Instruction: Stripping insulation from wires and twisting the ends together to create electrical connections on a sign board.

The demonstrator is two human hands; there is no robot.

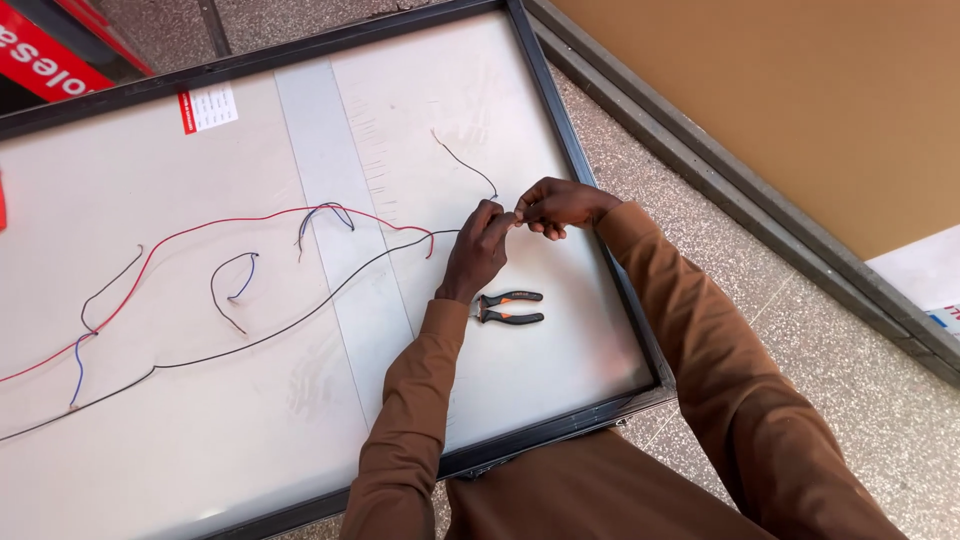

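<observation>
Both hands meet over the panel, pinching wire ends together.

The left hand [478,250] and right hand [560,205] have their fingers closed on the end of the long black wire [300,322], where a short black wire [465,163] also comes in. The long wire runs lengthwise across the white framed panel [420,90], from the hands down to the lower left. Orange-handled pliers [508,307] lie just beside the left wrist, handles pointing right.
</observation>
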